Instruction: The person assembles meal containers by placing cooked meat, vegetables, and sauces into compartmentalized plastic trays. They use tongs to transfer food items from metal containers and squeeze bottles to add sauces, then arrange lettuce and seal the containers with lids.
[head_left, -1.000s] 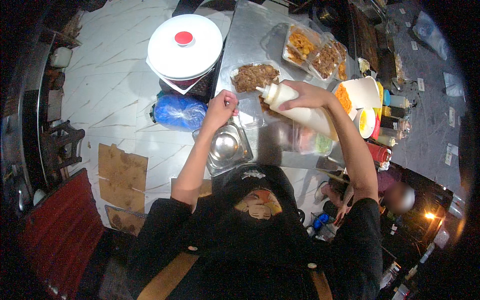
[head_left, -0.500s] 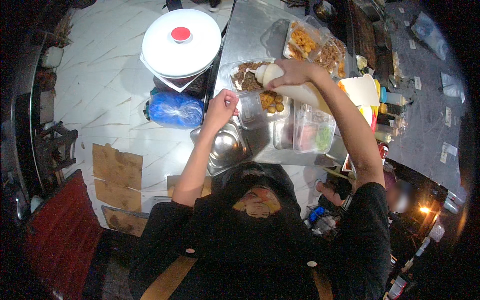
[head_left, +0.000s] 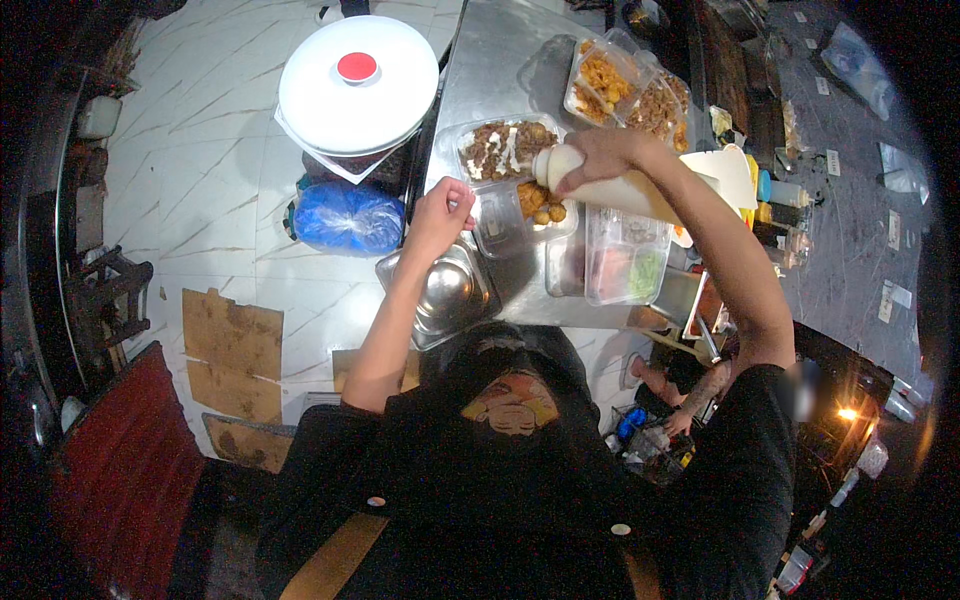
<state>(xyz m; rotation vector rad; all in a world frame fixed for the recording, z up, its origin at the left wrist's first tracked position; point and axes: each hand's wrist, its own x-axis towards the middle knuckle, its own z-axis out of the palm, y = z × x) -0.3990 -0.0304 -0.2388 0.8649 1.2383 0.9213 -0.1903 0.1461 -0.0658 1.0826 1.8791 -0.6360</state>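
Note:
My right hand is wrapped round a large pale squeeze bottle, tilted with its capped end toward a clear takeaway tray. That tray holds shredded brown meat streaked with white sauce. Left of the tray's near corner, my left hand is closed with curled fingers; what they hold, if anything, is hidden. Between my hands stands an open clear container with orange-brown pieces and round balls. To its right is a clear compartment box with pink and green contents, partly covered by the bottle.
Filled clear trays stand on the far right of the steel table. A steel pan sits at the near left corner. Beyond the left edge are a white lidded tub and a blue bag. Another person's arm shows lower right.
The bottle and my right hand have moved right, away from the meat tray, and more white sauce streaks are exposed. My left hand stays in place. Another person's arm has appeared lower right.

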